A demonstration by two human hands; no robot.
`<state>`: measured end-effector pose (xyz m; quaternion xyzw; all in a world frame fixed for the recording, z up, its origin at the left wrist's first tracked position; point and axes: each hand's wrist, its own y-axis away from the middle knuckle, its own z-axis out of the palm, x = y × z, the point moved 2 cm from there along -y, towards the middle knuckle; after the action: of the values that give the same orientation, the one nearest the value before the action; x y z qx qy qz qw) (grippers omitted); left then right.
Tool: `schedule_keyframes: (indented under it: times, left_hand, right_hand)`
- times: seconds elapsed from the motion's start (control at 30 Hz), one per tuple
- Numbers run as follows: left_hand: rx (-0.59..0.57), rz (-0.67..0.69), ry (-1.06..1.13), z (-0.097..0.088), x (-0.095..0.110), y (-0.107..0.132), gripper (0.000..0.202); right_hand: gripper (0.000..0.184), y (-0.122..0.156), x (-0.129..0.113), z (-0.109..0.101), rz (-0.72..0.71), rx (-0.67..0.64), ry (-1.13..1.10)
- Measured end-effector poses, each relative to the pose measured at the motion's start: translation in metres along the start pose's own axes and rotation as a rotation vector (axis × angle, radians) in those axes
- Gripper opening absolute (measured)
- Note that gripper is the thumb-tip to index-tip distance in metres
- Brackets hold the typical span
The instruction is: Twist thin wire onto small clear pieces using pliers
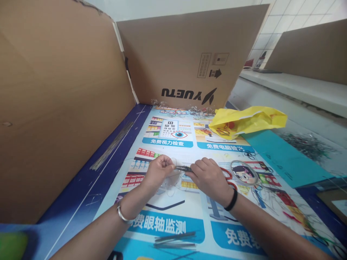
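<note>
Pinching a thin, silvery, loosely looping wire [175, 174] in the fingertips of the left hand [159, 169], right by the tip of a dark metal plier-like tool [184, 168]. Clenching the right hand [207, 177] around that tool. Cannot tell the red looped handles [226, 173] beside the right palm for the tool's own or another's. Seems partway through working this wire, with loops hanging loose below the fingers. Can make out small dark rings [248, 154] farther right, but cannot tell them for finished pieces or scraps.

Appears to have plenty of wire left: a bundle of long straight grey wires [112, 146] along the table's left side, a bunch of short dark rods [175, 240] toward the near edge, and tangled silvery wire [200, 112] along the far edge.

Working over a printed blue-and-white poster sheet [187, 159] spread on the table. Has a crumpled yellow plastic bag [252, 119] near the far right corner, beside a flat teal panel [284, 155]. Faces upright brown cardboard panels [173, 54] at left and back, with a white-tiled wall [292, 21] and a white ledge [295, 86] beyond to the right.
</note>
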<state>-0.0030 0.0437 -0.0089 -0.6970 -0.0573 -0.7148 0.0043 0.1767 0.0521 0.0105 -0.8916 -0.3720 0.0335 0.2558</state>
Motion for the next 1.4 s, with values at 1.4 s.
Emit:
schedule_keyframes:
  times: [1.4]
  left_hand:
    - [-0.068, -0.074, -0.057, 0.0, 0.011, 0.0, 0.017]
  right_hand:
    - [0.026, 0.001, 0.004, 0.004, 0.04, -0.036, -0.091]
